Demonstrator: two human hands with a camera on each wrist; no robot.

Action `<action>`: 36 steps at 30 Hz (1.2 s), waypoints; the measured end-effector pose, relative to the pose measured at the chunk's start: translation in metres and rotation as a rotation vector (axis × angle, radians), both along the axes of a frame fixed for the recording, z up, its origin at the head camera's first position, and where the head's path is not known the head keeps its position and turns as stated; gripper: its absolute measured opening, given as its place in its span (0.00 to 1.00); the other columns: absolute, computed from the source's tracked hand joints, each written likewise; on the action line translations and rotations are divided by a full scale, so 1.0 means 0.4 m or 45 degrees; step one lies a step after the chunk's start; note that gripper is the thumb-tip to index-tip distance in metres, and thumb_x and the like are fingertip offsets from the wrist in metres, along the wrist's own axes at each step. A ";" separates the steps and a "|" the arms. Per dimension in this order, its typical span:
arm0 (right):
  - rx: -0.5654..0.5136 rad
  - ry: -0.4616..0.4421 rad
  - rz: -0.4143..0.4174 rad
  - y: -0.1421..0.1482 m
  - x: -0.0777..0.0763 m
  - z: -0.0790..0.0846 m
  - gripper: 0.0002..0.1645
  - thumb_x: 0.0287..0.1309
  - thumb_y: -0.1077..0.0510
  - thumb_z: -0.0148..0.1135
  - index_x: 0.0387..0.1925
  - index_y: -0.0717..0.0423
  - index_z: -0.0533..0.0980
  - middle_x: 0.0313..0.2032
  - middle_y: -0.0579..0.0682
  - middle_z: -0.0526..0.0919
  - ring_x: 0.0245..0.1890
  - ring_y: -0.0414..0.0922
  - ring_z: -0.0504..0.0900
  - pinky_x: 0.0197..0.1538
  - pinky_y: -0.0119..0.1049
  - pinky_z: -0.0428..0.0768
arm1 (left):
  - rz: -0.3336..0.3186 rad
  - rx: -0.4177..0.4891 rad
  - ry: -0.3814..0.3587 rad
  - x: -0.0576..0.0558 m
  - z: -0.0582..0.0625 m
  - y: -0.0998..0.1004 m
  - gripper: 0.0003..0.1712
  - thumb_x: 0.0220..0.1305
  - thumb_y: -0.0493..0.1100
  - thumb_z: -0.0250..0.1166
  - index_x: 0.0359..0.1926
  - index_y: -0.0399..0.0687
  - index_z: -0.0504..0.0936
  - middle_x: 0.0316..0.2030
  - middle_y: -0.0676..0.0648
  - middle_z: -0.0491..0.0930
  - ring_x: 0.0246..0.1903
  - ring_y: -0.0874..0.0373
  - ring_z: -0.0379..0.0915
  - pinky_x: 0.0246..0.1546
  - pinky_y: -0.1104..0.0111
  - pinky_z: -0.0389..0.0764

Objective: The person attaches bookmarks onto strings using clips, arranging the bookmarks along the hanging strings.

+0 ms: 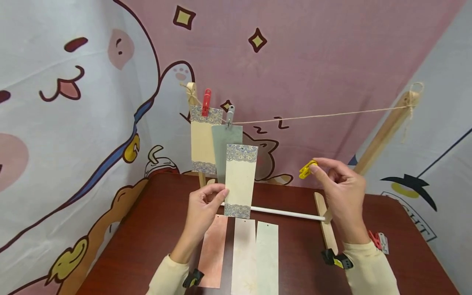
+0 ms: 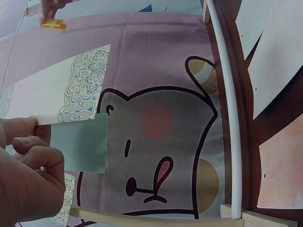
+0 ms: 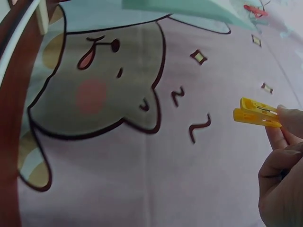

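My left hand (image 1: 206, 207) pinches a cream bookmark card (image 1: 239, 180) by its left edge, holding it upright in front of the string. Blue patterned bands cross the card's top and bottom, with a small hole near the top. Between thumb and fingertips of my right hand (image 1: 343, 186) is a yellow clothespin (image 1: 307, 169), off to the right of the card and below the string (image 1: 317, 116). A red clothespin (image 1: 206, 102) holds a similar patterned card (image 1: 202, 141) at the string's left end. Beside it, a grey clothespin (image 1: 230, 116) holds a pale green card (image 1: 218, 143), partly hidden by the cream one.
Wooden posts (image 1: 383, 131) carry the string, and a white rod (image 1: 287, 212) joins their feet. On the brown table (image 1: 147, 237) lie an orange card (image 1: 214, 254), a whitish card (image 1: 243, 258) and a pale green card (image 1: 268, 258). More clothespins (image 1: 383, 242) lie by my right wrist.
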State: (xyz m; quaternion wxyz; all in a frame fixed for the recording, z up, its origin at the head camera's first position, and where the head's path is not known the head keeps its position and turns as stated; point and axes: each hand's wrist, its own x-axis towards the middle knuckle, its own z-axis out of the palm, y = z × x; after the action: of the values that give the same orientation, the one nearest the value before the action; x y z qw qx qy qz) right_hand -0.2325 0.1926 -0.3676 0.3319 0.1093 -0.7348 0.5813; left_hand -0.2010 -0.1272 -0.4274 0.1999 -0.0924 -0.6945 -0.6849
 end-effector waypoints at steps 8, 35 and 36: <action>-0.016 0.078 0.108 -0.065 0.000 0.071 0.13 0.63 0.68 0.79 0.48 0.64 0.90 0.18 0.48 0.65 0.17 0.41 0.58 0.19 0.34 0.53 | -0.012 0.002 0.043 -0.011 0.011 -0.006 0.04 0.69 0.28 0.74 0.44 0.31 0.91 0.38 0.40 0.89 0.29 0.63 0.76 0.30 0.75 0.75; -0.261 0.243 0.351 -0.175 -0.048 0.207 0.11 0.60 0.72 0.78 0.45 0.70 0.89 0.23 0.51 0.82 0.19 0.41 0.59 0.23 0.28 0.55 | -0.030 0.029 0.115 -0.039 0.018 0.016 0.05 0.69 0.30 0.75 0.45 0.34 0.92 0.37 0.39 0.89 0.25 0.62 0.72 0.25 0.75 0.70; -0.278 0.242 0.361 -0.177 -0.050 0.211 0.11 0.60 0.72 0.78 0.45 0.70 0.89 0.24 0.52 0.83 0.19 0.41 0.59 0.23 0.28 0.55 | -0.029 0.032 0.120 -0.040 0.020 0.017 0.05 0.69 0.30 0.75 0.45 0.33 0.92 0.37 0.39 0.89 0.25 0.62 0.72 0.25 0.75 0.70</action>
State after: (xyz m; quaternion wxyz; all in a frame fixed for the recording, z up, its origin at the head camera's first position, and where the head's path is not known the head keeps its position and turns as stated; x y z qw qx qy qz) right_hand -0.2523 0.1217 -0.2830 0.3246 0.2294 -0.6100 0.6855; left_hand -0.2171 -0.1204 -0.4196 0.2258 -0.1298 -0.6745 -0.6908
